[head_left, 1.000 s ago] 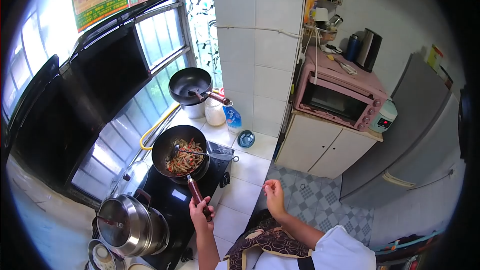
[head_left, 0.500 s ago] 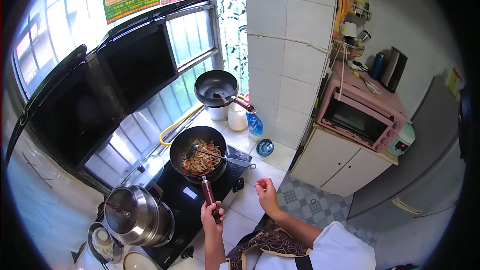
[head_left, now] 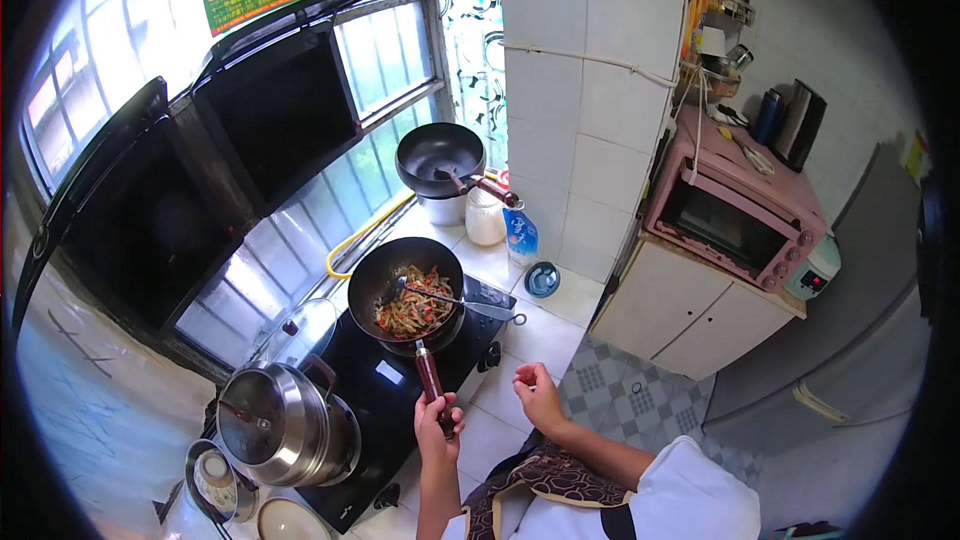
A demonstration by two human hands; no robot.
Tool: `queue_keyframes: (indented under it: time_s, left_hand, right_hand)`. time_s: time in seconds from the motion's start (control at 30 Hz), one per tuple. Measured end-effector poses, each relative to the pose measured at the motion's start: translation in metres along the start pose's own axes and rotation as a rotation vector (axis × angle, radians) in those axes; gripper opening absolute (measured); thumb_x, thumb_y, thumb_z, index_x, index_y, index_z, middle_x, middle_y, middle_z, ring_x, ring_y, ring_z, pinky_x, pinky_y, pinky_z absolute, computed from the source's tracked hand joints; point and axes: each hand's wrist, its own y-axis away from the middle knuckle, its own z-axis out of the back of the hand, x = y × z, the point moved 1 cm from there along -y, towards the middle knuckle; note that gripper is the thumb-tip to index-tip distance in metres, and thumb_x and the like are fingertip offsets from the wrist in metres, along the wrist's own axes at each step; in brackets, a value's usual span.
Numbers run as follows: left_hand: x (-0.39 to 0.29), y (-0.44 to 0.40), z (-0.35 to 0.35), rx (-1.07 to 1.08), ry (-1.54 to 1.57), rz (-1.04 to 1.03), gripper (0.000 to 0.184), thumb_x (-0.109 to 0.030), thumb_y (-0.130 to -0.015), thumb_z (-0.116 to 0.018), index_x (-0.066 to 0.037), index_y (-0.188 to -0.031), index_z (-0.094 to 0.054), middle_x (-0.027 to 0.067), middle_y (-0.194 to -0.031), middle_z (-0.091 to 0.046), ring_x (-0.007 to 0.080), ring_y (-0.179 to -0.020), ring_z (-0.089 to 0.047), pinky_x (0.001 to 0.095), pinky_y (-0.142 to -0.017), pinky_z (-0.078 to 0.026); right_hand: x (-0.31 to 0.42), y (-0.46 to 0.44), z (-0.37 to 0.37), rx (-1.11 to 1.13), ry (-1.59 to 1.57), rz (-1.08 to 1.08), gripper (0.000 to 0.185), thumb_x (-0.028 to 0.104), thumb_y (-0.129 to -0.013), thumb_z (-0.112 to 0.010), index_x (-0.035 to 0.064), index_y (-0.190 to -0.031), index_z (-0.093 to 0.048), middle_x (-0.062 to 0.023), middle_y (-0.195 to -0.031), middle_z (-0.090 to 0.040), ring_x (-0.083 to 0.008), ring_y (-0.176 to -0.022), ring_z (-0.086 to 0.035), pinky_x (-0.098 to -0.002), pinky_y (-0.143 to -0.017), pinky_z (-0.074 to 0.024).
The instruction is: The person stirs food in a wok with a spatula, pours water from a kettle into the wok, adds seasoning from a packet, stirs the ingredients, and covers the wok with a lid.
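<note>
My left hand (head_left: pixel 438 416) is wrapped round the dark red-brown handle (head_left: pixel 428 372) of a black wok (head_left: pixel 362 275). The wok sits on the black cooktop (head_left: pixel 385 420), tilted slightly. Inside it lies a stir-fry of pale strips with red pieces (head_left: pixel 415 312). A long-handled metal cooking utensil (head_left: pixel 485 310) leans across the wok's right rim; its head is partly buried in the food. To the right of the cooktop, my right hand (head_left: pixel 538 395) hangs in the air with loosely curled fingers, thumb apart, and nothing visible in it.
Left of the wok stand a steel pot (head_left: pixel 285 425) and a glass lid (head_left: pixel 300 330). Behind are a second black pan (head_left: pixel 440 155), a jar (head_left: pixel 486 220), a blue-white bag (head_left: pixel 521 237) and a round blue lid (head_left: pixel 542 280). A pink oven (head_left: pixel 735 220) tops a cabinet at right.
The view has shifted slightly, so the scene sits a little further right and higher. My left hand still grips the wok handle; my right hand's fingers have moved only slightly.
</note>
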Motion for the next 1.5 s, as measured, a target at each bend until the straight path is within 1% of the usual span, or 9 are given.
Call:
queue_keyframes:
  time_s: [0.23,0.57,0.67,0.73,1.07,1.17,1.37,1.43,1.5]
  left_hand:
    - [0.0,-0.003,0.004,0.005,-0.012,0.025,0.029,-0.008,-0.077,-0.047,-0.006,-0.105,-0.037,0.0094,-0.08,-0.052,0.0146,-0.052,-0.046,0.023,-0.039,-0.035]
    - [0.001,-0.002,0.003,0.015,0.012,0.016,0.024,-0.01,-0.079,-0.046,-0.006,-0.101,-0.039,0.0084,-0.08,-0.052,0.0139,-0.052,-0.046,0.0227,-0.039,-0.035]
    - [0.001,-0.002,0.003,0.016,0.01,0.015,0.024,-0.01,-0.079,-0.046,-0.006,-0.101,-0.039,0.0085,-0.08,-0.052,0.0138,-0.052,-0.046,0.0226,-0.039,-0.035]
    - [0.001,-0.003,0.004,0.017,0.009,0.015,0.023,-0.01,-0.079,-0.046,-0.006,-0.101,-0.039,0.0085,-0.081,-0.052,0.0138,-0.052,-0.046,0.0226,-0.039,-0.035]
    - [0.002,-0.003,0.004,0.02,0.008,0.015,0.025,-0.01,-0.079,-0.047,-0.006,-0.102,-0.038,0.009,-0.081,-0.052,0.0142,-0.052,-0.046,0.0227,-0.038,-0.036]
    - [0.002,-0.003,0.005,0.025,0.012,0.014,0.025,-0.01,-0.078,-0.047,-0.006,-0.102,-0.038,0.0091,-0.081,-0.052,0.0143,-0.053,-0.046,0.0227,-0.039,-0.036]
    - [0.001,-0.003,0.005,0.023,0.009,0.012,0.025,-0.01,-0.078,-0.047,-0.006,-0.102,-0.039,0.0091,-0.081,-0.052,0.0142,-0.053,-0.046,0.0225,-0.039,-0.036]
    - [0.001,-0.003,0.005,0.025,0.008,0.013,0.025,-0.01,-0.078,-0.047,-0.006,-0.101,-0.039,0.0091,-0.081,-0.052,0.0141,-0.053,-0.046,0.0225,-0.039,-0.036]
    - [0.002,-0.003,0.005,0.028,0.006,0.014,0.024,-0.01,-0.078,-0.047,-0.006,-0.101,-0.039,0.009,-0.081,-0.052,0.014,-0.053,-0.046,0.0225,-0.039,-0.036]
  right_hand:
    - [-0.015,0.01,0.006,0.0,0.013,0.002,0.018,0.001,-0.072,-0.053,0.002,-0.088,-0.048,-0.0043,-0.076,-0.055,-0.011,-0.071,-0.052,-0.024,-0.065,-0.0431]
    - [-0.009,0.008,0.011,0.025,0.035,-0.021,0.018,0.003,-0.072,-0.052,0.0017,-0.09,-0.048,-0.006,-0.077,-0.056,-0.0137,-0.071,-0.055,-0.0259,-0.066,-0.0431]
    - [-0.011,0.008,0.01,0.02,0.033,-0.002,0.017,0.0,-0.071,-0.053,0.0019,-0.088,-0.048,-0.0041,-0.075,-0.055,-0.0101,-0.068,-0.052,-0.0234,-0.06,-0.0435]
    - [-0.011,0.008,0.011,0.042,0.037,-0.044,0.018,0.003,-0.072,-0.052,0.0017,-0.089,-0.048,-0.0057,-0.076,-0.055,-0.0135,-0.071,-0.054,-0.0258,-0.066,-0.043]
    - [-0.015,0.01,0.011,0.046,0.029,-0.033,0.018,0.002,-0.071,-0.052,0.0017,-0.089,-0.048,-0.006,-0.076,-0.055,-0.0136,-0.07,-0.054,-0.0257,-0.066,-0.0433]
    - [-0.019,0.009,0.01,0.053,0.027,-0.021,0.018,0.001,-0.072,-0.053,0.0014,-0.089,-0.048,-0.005,-0.075,-0.054,-0.0107,-0.067,-0.051,-0.0236,-0.06,-0.0441]
    - [-0.016,0.009,0.007,0.078,0.052,-0.01,0.018,0.001,-0.072,-0.053,0.002,-0.089,-0.049,-0.0051,-0.076,-0.055,-0.0111,-0.069,-0.052,-0.0238,-0.061,-0.0446]
    - [-0.014,0.009,0.007,0.085,0.044,-0.043,0.019,0.003,-0.071,-0.053,0.0015,-0.089,-0.048,-0.0066,-0.075,-0.055,-0.0148,-0.07,-0.054,-0.0271,-0.066,-0.044]
    - [-0.013,0.009,0.007,0.088,0.046,-0.04,0.019,0.003,-0.071,-0.053,0.0014,-0.089,-0.048,-0.0067,-0.075,-0.055,-0.0149,-0.07,-0.054,-0.027,-0.066,-0.044]
